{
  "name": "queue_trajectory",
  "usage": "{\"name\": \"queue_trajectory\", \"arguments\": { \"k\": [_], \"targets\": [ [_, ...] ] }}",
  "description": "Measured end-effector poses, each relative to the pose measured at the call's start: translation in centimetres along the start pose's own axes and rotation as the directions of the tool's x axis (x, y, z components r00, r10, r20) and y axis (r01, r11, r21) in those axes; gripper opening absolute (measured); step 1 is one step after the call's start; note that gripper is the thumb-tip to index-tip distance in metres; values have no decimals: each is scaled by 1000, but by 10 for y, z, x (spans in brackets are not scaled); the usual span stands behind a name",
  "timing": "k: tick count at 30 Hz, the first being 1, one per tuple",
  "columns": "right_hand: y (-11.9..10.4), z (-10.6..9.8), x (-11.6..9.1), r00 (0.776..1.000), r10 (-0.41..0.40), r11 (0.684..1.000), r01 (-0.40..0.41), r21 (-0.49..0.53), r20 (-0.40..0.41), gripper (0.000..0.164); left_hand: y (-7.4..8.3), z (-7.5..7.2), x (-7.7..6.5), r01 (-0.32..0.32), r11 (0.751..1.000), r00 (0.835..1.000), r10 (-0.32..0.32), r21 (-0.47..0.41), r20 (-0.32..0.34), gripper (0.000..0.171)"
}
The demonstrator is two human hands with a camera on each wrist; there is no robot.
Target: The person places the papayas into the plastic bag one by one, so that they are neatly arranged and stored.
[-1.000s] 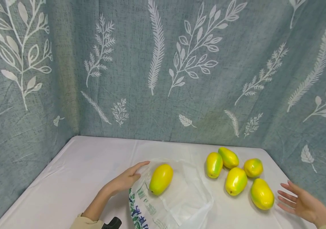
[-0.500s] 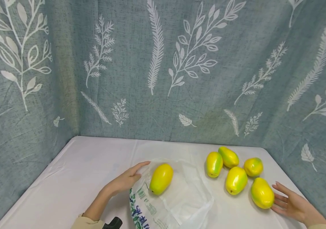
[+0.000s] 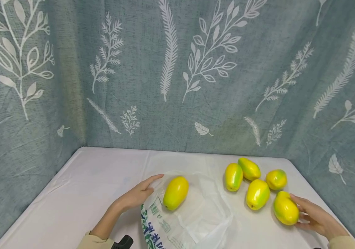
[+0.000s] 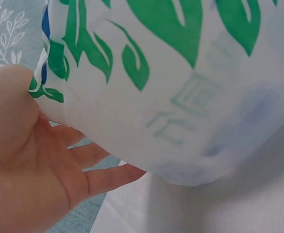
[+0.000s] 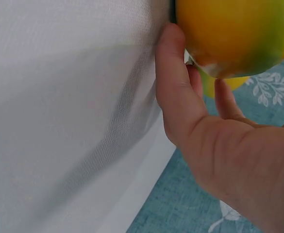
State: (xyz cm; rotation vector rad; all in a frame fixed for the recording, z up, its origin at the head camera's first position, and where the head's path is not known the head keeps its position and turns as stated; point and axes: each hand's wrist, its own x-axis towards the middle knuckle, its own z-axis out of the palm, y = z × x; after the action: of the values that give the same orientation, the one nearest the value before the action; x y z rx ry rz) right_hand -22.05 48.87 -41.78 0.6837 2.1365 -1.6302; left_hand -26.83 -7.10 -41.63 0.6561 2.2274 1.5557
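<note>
My left hand [image 3: 136,197] holds the left rim of a thin white plastic bag [image 3: 202,218] printed with green leaves. In the left wrist view, the thumb lies at the bag's edge and the other fingers pass behind the plastic. One yellow-green mango [image 3: 175,193] lies in the bag's mouth. At the right, my right hand [image 3: 316,216] grips the nearest mango [image 3: 285,208] of a loose group, fingers curved round its right side. The right wrist view shows this mango [image 5: 234,34] close up, fingertips against its underside; part of the hand is out of frame.
Several more mangoes lie just beyond the gripped one, among them a front mango [image 3: 257,194], a left mango [image 3: 234,177] and a right mango [image 3: 276,179]. A white cloth covers the table [image 3: 112,166]. A patterned blue-green curtain [image 3: 146,114] stands behind and at both sides.
My right hand has moved left from beside the nearest mango and closed its fingers round it. The left hand and the bag have stayed in place.
</note>
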Motion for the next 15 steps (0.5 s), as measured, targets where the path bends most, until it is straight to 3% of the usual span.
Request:
{"name": "queue_trajectory", "arguments": {
  "k": [6,15],
  "targets": [
    [-1,5,-1,1000,-19,998,19,-53,3,107,-1,0,-1,0,1000,1000,0,6,-5,52],
    [3,3,-1,1000,-19,999,19,-43,8,95,-2,0,0,4,1000,1000,-3,17,-18,52]
  ]
}}
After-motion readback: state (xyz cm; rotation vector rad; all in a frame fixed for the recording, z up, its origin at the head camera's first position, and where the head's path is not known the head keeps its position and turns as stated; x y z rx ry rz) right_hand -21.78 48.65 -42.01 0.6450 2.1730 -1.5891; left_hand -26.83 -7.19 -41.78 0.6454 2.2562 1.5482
